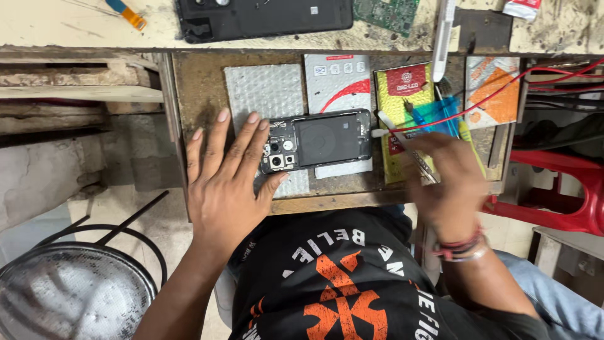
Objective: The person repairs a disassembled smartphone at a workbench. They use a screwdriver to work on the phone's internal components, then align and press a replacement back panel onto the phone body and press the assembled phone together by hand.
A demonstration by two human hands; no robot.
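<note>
So the opened phone (318, 141) lies flat on the pull-out tray (195, 94), long axis running left-right, camera end pointing at the left hand (223, 182), whose spread fingers steady that end. Right hand (450, 189) is blurry, pinching thin tweezers (420, 162).

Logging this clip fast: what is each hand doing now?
Left hand: open, flat, steadying the opened phone.
Right hand: blurred, closed on tweezers.
</note>
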